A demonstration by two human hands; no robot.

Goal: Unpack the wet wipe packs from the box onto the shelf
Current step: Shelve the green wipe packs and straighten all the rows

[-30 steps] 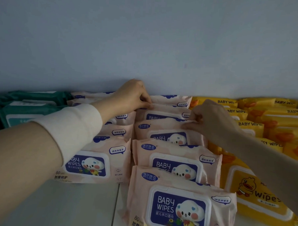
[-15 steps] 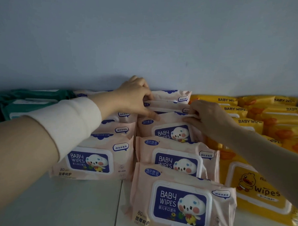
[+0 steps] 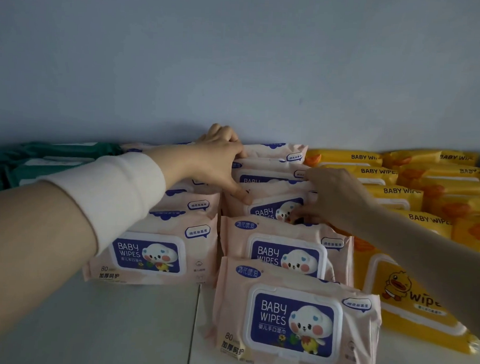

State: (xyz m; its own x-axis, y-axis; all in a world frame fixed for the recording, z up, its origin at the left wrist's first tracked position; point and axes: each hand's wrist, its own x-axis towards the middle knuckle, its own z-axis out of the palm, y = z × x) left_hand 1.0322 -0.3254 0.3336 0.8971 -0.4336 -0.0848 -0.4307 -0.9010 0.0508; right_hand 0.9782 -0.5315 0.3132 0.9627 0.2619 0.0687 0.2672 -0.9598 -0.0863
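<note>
Pink baby wipe packs stand in two leaning rows on the white shelf (image 3: 117, 327); the front pack (image 3: 293, 321) of the right row is nearest me. My left hand (image 3: 220, 164) reaches over the rear packs of that row, fingers curled behind them near the wall, thumb pressed on the top left of the third pink pack (image 3: 268, 207). My right hand (image 3: 331, 197) grips the same pack's upper right edge, fingers over the top and thumb on its front. The box is out of view.
Green packs (image 3: 41, 162) lie at the far left and rows of yellow duck-print packs (image 3: 398, 188) fill the right side. A pale blue wall (image 3: 238, 71) closes the shelf's back. Bare shelf surface lies at the front left.
My left thumb has slid down from the rear packs onto the third pack's front. My right hand has shifted lower on that pack, and its thumb now lies on the front.
</note>
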